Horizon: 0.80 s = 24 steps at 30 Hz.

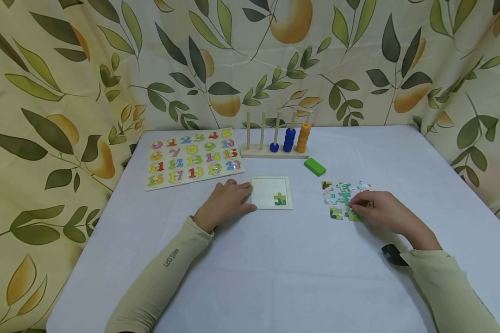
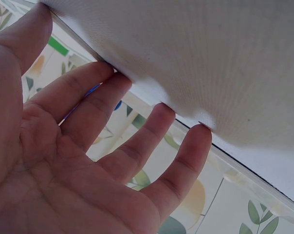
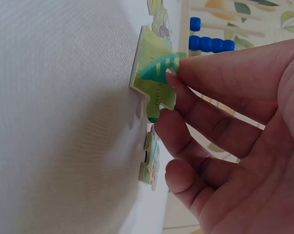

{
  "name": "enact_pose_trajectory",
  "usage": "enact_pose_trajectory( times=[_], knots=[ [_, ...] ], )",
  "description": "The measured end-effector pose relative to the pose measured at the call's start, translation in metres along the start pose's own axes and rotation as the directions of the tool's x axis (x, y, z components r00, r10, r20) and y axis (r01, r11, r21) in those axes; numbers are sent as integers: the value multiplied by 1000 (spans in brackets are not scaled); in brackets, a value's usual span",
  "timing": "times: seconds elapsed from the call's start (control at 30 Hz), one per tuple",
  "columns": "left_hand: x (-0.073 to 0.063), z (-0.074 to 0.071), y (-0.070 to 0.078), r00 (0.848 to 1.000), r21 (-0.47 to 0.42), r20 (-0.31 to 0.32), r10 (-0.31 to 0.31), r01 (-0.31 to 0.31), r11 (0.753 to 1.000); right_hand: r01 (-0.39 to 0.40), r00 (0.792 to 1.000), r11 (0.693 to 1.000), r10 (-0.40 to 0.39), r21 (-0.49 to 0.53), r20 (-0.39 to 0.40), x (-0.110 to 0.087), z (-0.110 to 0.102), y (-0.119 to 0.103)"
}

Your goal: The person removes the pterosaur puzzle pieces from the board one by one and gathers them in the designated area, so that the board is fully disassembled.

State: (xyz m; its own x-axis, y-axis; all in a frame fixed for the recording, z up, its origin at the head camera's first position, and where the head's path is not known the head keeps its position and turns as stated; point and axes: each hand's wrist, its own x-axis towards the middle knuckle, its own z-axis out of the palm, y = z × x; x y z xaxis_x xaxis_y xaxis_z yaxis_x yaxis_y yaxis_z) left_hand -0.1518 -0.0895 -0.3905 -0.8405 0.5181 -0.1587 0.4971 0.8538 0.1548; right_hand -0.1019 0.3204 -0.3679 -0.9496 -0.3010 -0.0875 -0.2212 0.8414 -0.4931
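A small square puzzle tray (image 1: pixel 262 192) lies mid-table, with one green puzzle piece (image 1: pixel 280 199) in its lower right corner. My left hand (image 1: pixel 226 202) rests at the tray's left edge, thumb and fingers spread; the left wrist view shows the fingertips (image 2: pixel 193 134) down on the white cloth. Over to the right, a group of loose puzzle pieces (image 1: pixel 330 199) lies spread on the table. My right hand (image 1: pixel 385 212) is at that group's near right side. Its thumb and fingers pinch a green puzzle piece (image 3: pixel 154 53) with a teal striped shape, tilted close over the cloth.
Behind the tray stands a wooden peg counter (image 1: pixel 275 152) with blue and orange beads. A number board (image 1: pixel 191 159) lies at the back left. Between counter and loose pieces is a green block (image 1: pixel 315 167). A dark object (image 1: pixel 394 255) sits by the right sleeve. Patterned cloth (image 1: pixel 233 60) hangs behind.
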Motion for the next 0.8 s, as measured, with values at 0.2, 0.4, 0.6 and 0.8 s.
enact_pose_trajectory(
  times=[0.2, 0.4, 0.6, 0.8],
  knots=[
    [1, 0, 0, 1000, 1, 2, 0, 0, 1000, -19, 1000, 1000, 19, 4, 4, 0, -2, -3],
    [1, 0, 0, 1000, -2, 5, -1, 1, 1000, -40, 999, 999, 40, 9, 2, 0, -5, -2],
    [0, -1, 0, 1000, -3, -5, 6, -6, 1000, -41, 999, 999, 41, 12, -4, 5, -6, -5],
    [-1, -1, 1, 1000, -2, -8, 6, -6, 1000, 27, 1000, 999, -27, 19, -2, 17, -4, -18]
  ],
)
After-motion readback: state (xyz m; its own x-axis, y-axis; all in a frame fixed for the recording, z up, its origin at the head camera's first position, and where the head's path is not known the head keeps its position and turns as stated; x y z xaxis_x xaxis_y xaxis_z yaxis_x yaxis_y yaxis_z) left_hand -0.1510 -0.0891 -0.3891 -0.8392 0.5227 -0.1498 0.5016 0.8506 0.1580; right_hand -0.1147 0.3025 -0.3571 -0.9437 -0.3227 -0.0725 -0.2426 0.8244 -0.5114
